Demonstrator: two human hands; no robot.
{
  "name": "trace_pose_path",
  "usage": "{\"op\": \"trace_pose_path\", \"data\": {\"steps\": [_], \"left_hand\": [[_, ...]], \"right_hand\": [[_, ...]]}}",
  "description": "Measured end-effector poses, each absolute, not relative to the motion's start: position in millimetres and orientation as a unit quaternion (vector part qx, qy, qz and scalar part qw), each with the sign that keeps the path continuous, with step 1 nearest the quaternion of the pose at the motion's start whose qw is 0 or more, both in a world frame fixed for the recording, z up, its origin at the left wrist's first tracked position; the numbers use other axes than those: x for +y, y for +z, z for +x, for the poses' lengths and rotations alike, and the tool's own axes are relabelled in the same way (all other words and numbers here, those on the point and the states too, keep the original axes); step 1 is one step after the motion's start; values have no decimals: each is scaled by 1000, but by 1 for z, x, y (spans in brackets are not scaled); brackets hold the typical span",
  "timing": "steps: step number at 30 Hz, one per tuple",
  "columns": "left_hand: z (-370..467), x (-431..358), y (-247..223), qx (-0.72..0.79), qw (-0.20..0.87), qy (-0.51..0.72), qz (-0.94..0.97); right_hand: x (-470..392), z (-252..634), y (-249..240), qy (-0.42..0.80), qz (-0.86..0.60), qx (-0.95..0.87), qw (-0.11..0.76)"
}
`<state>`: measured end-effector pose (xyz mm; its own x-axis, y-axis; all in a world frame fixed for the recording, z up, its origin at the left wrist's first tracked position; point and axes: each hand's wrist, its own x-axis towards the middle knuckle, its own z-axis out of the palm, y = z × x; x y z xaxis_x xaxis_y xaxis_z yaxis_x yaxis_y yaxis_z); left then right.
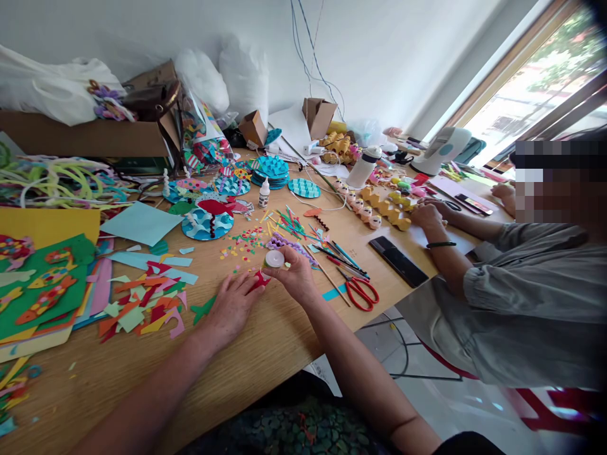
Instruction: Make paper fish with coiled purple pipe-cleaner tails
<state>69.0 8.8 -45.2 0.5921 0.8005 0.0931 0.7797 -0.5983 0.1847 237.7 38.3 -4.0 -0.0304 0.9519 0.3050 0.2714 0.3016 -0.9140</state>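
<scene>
My left hand (232,308) lies flat with its fingers stretched out, the fingertips on a red and green paper cut-out (203,310) on the table. The palm hides much of that cut-out. Just to the right, my right hand (298,276) pinches a small white bottle (274,258), its round end facing me and its other end hidden. Behind this hand lies a purple wavy strip (294,245). Small paper dots (244,243) are scattered near it. Red-handled scissors (361,292) and several pencils (348,258) rest to the right.
Paper scraps (142,300) and coloured sheets (52,278) cover the left. Farther back are a dropper bottle (264,193) and a blue decorated disc (207,224). A black phone (398,260) lies near the right edge, beside a co-worker (521,272) working at the table.
</scene>
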Motion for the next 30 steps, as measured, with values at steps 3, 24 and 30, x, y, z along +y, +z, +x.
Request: {"op": "trace_pose_path", "data": {"steps": [3, 24, 30], "left_hand": [[69, 8, -46, 441, 58, 90, 891], [67, 7, -48, 436, 61, 114, 890], [69, 7, -44, 441, 66, 97, 890]], "right_hand": [[38, 237, -3, 327, -481, -632, 513], [34, 236, 5, 328, -493, -662, 460], [33, 237, 3, 316, -491, -662, 470]]}}
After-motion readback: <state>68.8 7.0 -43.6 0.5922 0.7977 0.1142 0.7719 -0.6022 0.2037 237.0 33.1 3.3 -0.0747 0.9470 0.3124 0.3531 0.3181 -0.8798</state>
